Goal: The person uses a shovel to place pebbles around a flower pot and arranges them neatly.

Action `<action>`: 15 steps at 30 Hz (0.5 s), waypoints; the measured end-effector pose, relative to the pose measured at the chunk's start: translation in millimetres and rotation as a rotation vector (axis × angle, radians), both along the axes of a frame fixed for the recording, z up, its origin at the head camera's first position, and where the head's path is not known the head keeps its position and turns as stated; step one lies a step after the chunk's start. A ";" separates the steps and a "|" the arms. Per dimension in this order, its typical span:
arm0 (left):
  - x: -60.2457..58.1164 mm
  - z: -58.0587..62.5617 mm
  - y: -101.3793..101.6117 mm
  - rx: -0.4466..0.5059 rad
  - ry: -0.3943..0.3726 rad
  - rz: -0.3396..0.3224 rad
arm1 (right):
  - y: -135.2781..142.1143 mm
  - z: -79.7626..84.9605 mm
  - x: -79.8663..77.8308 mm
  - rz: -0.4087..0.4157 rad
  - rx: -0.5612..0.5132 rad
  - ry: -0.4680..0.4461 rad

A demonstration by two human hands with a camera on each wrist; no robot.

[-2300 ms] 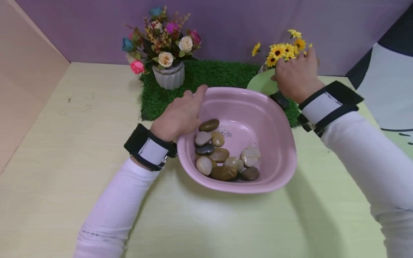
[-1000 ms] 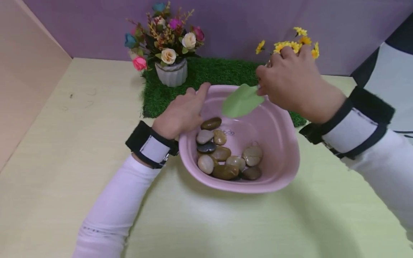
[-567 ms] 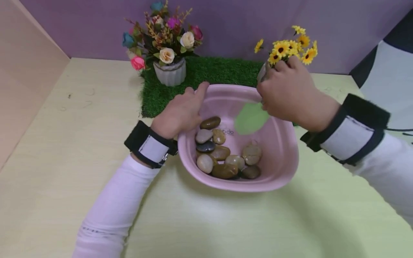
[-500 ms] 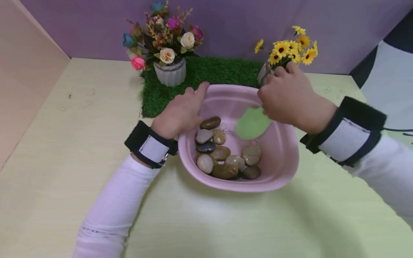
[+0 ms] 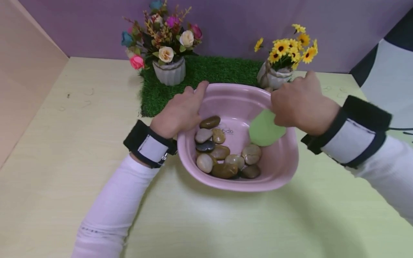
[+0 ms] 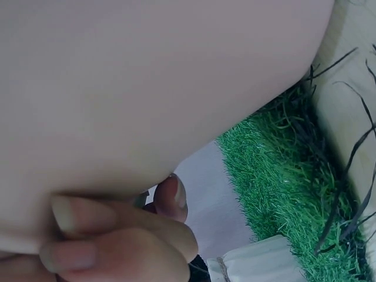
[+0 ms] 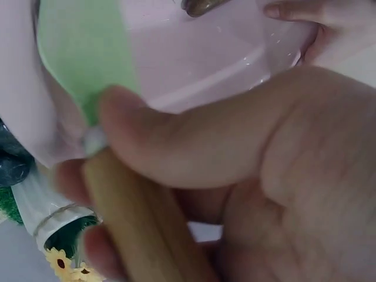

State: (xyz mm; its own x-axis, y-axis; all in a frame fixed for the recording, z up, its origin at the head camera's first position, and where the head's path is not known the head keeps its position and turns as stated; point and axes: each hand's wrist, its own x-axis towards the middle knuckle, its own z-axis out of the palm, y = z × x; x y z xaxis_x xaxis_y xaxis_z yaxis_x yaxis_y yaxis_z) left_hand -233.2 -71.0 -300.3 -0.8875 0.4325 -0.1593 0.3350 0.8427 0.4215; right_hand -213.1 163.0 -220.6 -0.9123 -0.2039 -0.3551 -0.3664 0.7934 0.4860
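A pink basin sits partly on the grass mat, with several wet pebbles gathered at its left and near side. My left hand grips its left rim; the left wrist view shows the fingers curled against the outer wall. My right hand holds a small trowel with a green blade. In the right wrist view the thumb and fingers wrap its wooden handle. The blade hangs inside the basin at the right, just above or beside a pale pebble; contact cannot be made out.
A white pot of mixed flowers stands on the green grass mat at the back left. Yellow flowers in a white pot stand behind the basin's right side. A purple wall closes off the back.
My right hand brought the trowel from behind the basin's right side over the rim, lowered the blade inside, then shifted it rightward. The left hand stays on the rim; the pebbles look unmoved.
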 end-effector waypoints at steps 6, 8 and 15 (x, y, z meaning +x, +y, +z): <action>-0.3 -0.6 -1.3 -0.001 0.005 0.000 | -6.4 1.7 9.3 -0.059 0.110 -0.026; -0.4 -1.1 -1.7 -0.001 0.009 0.000 | -9.2 2.7 9.8 -0.062 0.128 -0.049; -1.1 -2.1 -1.6 0.010 0.023 -0.009 | -2.0 3.0 0.2 -0.114 0.059 -0.220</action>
